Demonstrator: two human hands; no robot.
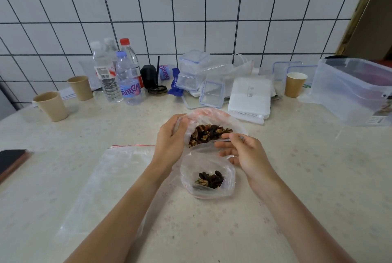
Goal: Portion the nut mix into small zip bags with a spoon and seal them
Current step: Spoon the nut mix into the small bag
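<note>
Right hand point(239, 152) pinches the thin metal spoon handle point(232, 138) between thumb and fingers, held over the mouth of the small clear zip bag point(209, 178). That bag stands open on the pale marbled table point(297, 178), a little heap of dark nut mix point(210, 180) at its bottom. Left hand point(171, 138) is curled round the left rim of the larger clear plastic bag point(212, 118), just behind the small one, gripping it open; brown nut mix point(209, 133) fills its middle. Spoon bowl hidden, cannot tell its load. Flat empty zip bag with red seal strip point(118, 169) lies to my left, under my left forearm. Dark phone point(10, 162) at left edge. Farther back: tan paper cups point(52, 105), clear water bottles point(118, 76), stacked clear lidded boxes point(192, 72), white flat box point(250, 97), big translucent tub point(352, 91), against white tiled wall point(191, 8).
</note>
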